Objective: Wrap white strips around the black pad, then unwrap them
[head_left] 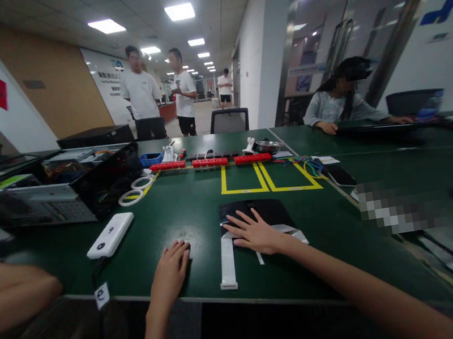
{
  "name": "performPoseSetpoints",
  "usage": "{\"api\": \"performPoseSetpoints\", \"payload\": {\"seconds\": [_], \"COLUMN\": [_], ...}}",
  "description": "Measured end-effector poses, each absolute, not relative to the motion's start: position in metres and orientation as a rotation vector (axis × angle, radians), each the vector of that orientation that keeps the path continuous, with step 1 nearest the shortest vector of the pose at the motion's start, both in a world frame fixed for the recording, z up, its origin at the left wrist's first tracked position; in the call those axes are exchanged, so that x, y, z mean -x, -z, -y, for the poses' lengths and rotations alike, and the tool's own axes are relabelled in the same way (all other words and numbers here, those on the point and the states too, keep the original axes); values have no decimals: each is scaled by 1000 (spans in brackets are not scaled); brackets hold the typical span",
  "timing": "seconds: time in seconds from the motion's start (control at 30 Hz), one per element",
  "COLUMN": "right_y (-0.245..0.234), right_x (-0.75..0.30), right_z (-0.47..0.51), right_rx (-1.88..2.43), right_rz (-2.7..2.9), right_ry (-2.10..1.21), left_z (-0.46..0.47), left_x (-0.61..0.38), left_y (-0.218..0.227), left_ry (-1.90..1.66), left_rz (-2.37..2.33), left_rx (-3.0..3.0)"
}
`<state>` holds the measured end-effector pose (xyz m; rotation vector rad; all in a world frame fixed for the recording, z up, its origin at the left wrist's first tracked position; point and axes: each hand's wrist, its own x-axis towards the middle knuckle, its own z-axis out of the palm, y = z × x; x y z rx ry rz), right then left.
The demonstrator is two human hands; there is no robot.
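My right hand [258, 233] lies palm down with fingers spread on a thin black panel [273, 207]. From under the panel a flat white ribbon cable [227, 264] runs toward the table's near edge, ending in a wide connector. Another white strip [296, 233] pokes out at the panel's right side. My left hand [173, 267] rests on the green tabletop [190, 209] to the left of the panel, its fingers slightly bent and loosely together, holding nothing. What the panel belongs to cannot be made out.
A white power bank [111, 235] with a cable lies left. Beyond it stand an opened computer case [83, 186] and two white rings [131, 197]. Red racks [209, 162], yellow tape outlines [262, 178] and a phone [342, 176] are further back. Another person's arm [9, 290] enters left.
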<state>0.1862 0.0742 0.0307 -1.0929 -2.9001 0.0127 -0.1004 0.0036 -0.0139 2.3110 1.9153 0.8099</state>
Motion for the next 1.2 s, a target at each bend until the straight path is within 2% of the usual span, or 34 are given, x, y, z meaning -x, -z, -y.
{"api": "performPoseSetpoints", "payload": {"seconds": [0.43, 0.7, 0.97, 1.2], "right_y": [-27, -22, -21, -81], "right_x": [-347, -386, -404, -429], "right_z": [-65, -62, -54, -46], "right_rx": [1413, 1466, 1304, 1773], "right_rz": [2774, 2631, 2390, 1794], "right_ry": [-43, -99, 199, 526], "left_z": [-3, -3, -3, -4], "left_x": [99, 100, 100, 100], "left_y": [13, 13, 14, 15], "left_ry": [-820, -813, -828, -856], "left_rz": [-1920, -1921, -1922, -1910], "left_rx": [-2323, -2330, -2325, -2312]}}
